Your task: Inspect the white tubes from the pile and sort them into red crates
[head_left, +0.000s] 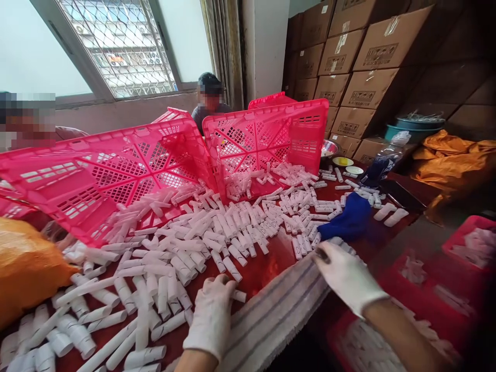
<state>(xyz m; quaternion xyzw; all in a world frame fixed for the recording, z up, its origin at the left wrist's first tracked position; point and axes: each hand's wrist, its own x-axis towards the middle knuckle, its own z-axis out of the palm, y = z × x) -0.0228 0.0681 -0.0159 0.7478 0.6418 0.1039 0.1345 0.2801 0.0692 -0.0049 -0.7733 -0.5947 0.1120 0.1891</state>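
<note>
My left hand (210, 316), in a white glove, is closed at the near side of the table, with its fingers curled over a short white tube (239, 296) whose end sticks out to the right. My right hand (346, 275), gloved too, has its fingers bent together at the far edge of a striped towel (277, 312); anything in its grip is hidden. A heap of white tubes (228, 227), many with dark marks, spreads over the red tabletop (258, 268). Beyond the right hand lies a blue cloth (346, 217).
Two pink crates (155, 170) (267, 137) lie tipped on their sides behind the heap. An orange bag (31, 268) is at left. Red bins (426, 294) with white pieces stand low at right. Cardboard boxes (366, 88) are stacked behind. Two people sit across the table.
</note>
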